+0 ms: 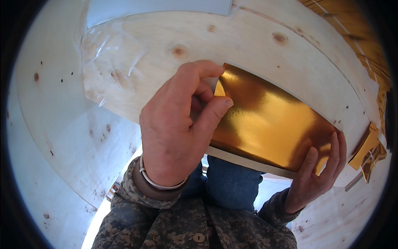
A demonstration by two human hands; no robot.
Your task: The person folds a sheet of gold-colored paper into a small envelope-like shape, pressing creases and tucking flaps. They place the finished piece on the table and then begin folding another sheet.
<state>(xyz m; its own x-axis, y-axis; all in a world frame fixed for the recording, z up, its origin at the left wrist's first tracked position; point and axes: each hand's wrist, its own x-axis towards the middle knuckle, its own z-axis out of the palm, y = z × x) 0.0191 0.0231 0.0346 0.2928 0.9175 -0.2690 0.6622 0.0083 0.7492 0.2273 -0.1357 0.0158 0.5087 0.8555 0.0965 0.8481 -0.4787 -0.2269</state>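
Observation:
A shiny gold foil sheet [265, 120] lies at the near edge of a pale knotty wooden board [257, 50]. My left hand [178, 128] pinches the sheet's left corner between thumb and forefinger, where a bit of white backing shows. My right hand [319, 170] presses its fingers onto the sheet's lower right corner, thumb on the foil. Both sleeves are camouflage patterned, and a pale band circles my left wrist.
A crinkled clear plastic film [107, 54] lies on the board at the left. Gold foil scraps [369, 149] sit at the right edge. A white sheet [157, 7] rests at the top. Blue trousers [232, 182] show below the board.

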